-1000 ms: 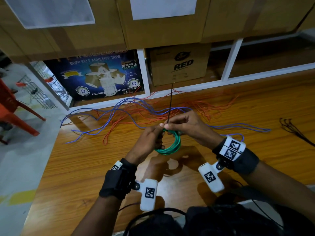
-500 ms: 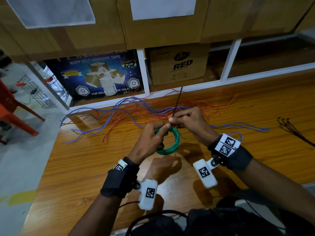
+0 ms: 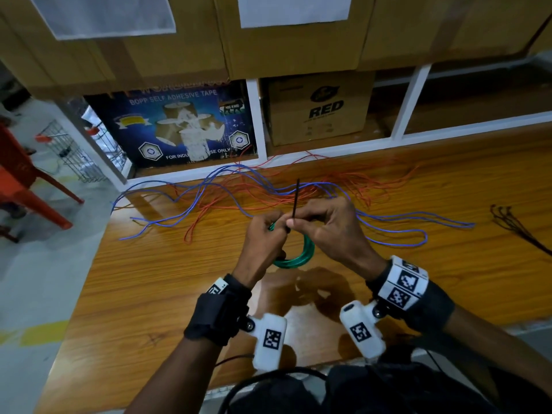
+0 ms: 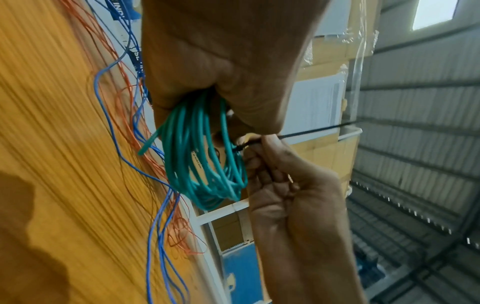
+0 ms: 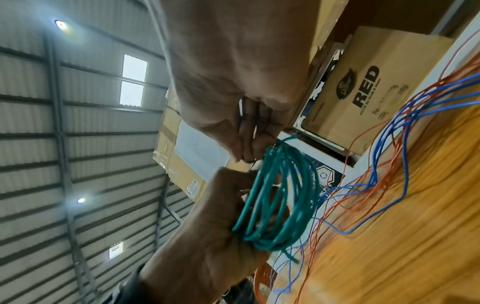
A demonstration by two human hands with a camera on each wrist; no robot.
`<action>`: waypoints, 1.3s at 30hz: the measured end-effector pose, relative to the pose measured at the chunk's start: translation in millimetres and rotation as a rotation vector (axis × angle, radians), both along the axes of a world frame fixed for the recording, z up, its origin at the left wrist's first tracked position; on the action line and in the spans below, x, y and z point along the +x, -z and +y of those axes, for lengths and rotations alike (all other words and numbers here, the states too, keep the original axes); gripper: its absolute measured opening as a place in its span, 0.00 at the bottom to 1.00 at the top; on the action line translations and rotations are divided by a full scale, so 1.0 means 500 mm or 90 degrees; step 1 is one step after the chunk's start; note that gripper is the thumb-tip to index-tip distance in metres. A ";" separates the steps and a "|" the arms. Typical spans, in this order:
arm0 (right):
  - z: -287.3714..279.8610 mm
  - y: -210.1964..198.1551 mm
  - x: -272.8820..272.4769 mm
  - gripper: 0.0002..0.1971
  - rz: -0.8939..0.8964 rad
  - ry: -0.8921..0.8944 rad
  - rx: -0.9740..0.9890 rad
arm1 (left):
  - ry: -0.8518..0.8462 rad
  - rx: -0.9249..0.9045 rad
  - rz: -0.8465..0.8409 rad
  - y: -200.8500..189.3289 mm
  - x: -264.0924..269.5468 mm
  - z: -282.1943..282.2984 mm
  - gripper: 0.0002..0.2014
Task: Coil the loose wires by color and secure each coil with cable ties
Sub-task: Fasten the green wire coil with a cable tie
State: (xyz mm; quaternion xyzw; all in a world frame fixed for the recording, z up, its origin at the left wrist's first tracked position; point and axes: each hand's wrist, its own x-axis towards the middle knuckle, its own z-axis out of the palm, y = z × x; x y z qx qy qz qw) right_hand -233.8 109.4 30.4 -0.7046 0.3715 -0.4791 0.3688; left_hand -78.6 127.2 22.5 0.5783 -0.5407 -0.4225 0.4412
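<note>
A: How far is the work, do you think?

B: On the long wooden table (image 3: 125, 294) most wires are not coiled yet. The loose thin blue wires (image 3: 403, 218) and the loose thin orange-red wires (image 3: 239, 201) lie spread on the far side, mixed together from left to right. A small bunch of black cable ties (image 3: 516, 225) waits far right. So I judge one colour of three is nearly done, and two are left.

A: And the thing in hand?

B: It is the round coil of green plastic-covered wire (image 4: 205, 164), held above the table in the near middle. It has many turns, a bit uneven, and one cut end sticks out. The left hand (image 3: 263, 243) is curled around its side. The right hand (image 3: 325, 225) pinches the thin black cable tie (image 4: 311, 131) that already goes around the turns; its free tail points away toward the shelf. I think the tie is closed but not yet pulled tight
</note>
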 end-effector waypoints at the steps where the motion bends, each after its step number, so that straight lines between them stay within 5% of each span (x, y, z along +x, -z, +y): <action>1: 0.000 0.000 0.000 0.06 0.016 -0.012 -0.017 | 0.006 0.014 0.021 -0.001 0.001 0.001 0.17; 7: -0.029 0.012 -0.013 0.12 -0.025 -0.040 0.129 | 0.024 0.068 0.173 0.005 0.023 0.015 0.18; 11: -0.002 0.038 -0.008 0.18 -0.009 -0.160 0.240 | -0.015 0.069 0.224 0.018 0.041 0.029 0.18; 19: 0.023 0.064 0.035 0.17 -0.044 -0.190 0.433 | -0.101 0.156 0.422 0.043 0.079 0.066 0.17; 26: 0.045 0.097 0.138 0.15 -0.035 -0.248 0.500 | -0.196 0.197 0.291 0.073 0.185 0.139 0.17; 31: 0.071 0.146 0.236 0.13 -0.015 -0.282 0.555 | -0.233 0.204 0.163 0.088 0.281 0.227 0.05; 39: 0.135 0.189 0.382 0.17 0.047 -0.363 0.583 | -0.365 0.159 -0.017 0.164 0.405 0.346 0.14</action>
